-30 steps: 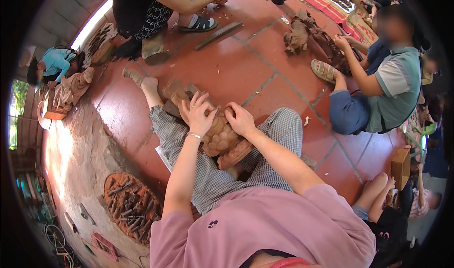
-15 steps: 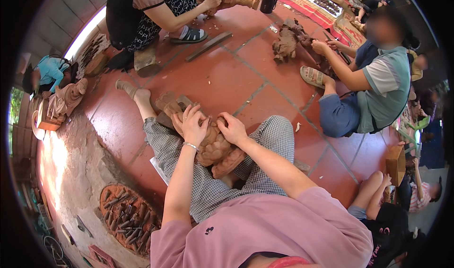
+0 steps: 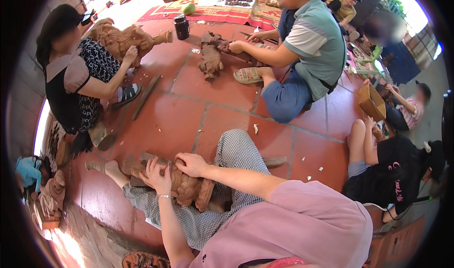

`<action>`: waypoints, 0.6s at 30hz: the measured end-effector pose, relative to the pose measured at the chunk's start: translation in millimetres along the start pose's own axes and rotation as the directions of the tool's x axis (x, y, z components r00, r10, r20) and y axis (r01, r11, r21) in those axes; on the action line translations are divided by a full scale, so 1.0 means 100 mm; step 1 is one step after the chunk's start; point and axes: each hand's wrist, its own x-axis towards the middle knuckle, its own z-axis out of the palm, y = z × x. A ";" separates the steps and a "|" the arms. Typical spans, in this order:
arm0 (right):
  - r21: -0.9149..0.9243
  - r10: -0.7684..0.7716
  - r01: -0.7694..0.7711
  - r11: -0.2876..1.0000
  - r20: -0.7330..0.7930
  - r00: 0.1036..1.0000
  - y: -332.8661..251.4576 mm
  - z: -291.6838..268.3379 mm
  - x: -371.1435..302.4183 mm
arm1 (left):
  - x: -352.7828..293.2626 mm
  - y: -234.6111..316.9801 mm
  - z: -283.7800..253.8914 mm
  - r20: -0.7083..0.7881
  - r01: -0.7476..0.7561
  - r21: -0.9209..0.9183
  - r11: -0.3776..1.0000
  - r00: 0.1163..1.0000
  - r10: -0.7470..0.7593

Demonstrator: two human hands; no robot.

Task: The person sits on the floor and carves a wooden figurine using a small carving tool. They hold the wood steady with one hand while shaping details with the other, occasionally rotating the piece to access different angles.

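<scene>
View's just swung: the brown carving (image 3: pixel 184 186) now sits lower left of ctr, by the checked trouser legs (image 3: pixel 242 157). Both hands stay on it, so handwork looks unbroken. L hand (image 3: pixel 157 177): thumb + fingers nearly closed; can't tell if anything's pinched. R hand (image 3: pixel 191 165): bent over its upper edge. Vs. earlier, hand tools (image 3: pixel 145 260) drop to bottom edge; upper-left co-worker's (image 3: pixel 71 86) head shows.

Bright daylight from upper left and right — glare on lower-left floor (image 3: pixel 90 225), bent edges, dark corners
</scene>
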 end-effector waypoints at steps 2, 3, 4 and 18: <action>0.019 0.002 -0.003 1.000 0.018 1.000 -0.03 -0.03 -0.03 | -0.09 -0.11 -0.19 0.038 -0.096 -0.141 0.985 0.994 0.102; 0.029 0.001 -0.002 1.000 0.029 1.000 -0.05 -0.04 -0.03 | -0.13 -0.17 -0.26 0.052 -0.138 -0.210 0.968 0.987 0.152; 0.034 0.011 -0.012 0.999 0.025 1.000 -0.08 -0.04 -0.03 | -0.17 -0.23 -0.32 0.049 -0.149 -0.254 0.956 0.985 0.166; -0.012 -0.006 0.005 1.000 -0.014 1.000 0.05 -0.09 0.03 | 0.12 -0.16 -0.28 0.151 -0.248 -0.297 0.922 0.941 0.302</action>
